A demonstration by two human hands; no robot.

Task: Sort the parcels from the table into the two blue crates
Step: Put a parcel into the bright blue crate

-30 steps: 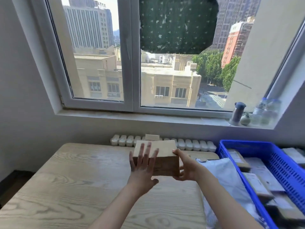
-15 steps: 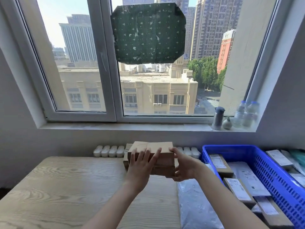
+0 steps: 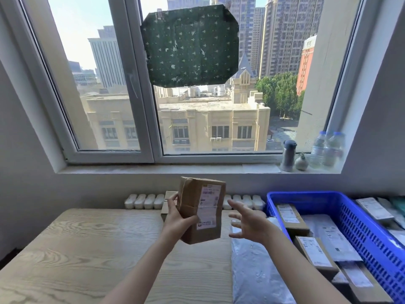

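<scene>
Box (image 3: 200, 210) is now upright and the right hand (image 3: 249, 224) has let go, fingers (image 3: 237, 207) spread beside it, so only the left hand (image 3: 175, 222) clamps it above the tabletop (image 3: 87, 249), could slip short of the crate (image 3: 359, 218) tbh.

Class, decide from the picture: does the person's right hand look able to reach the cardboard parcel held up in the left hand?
Probably yes. The right hand, fingers spread and empty, is beside the cardboard parcel with only air between; the left hand grips its other edge.
</scene>
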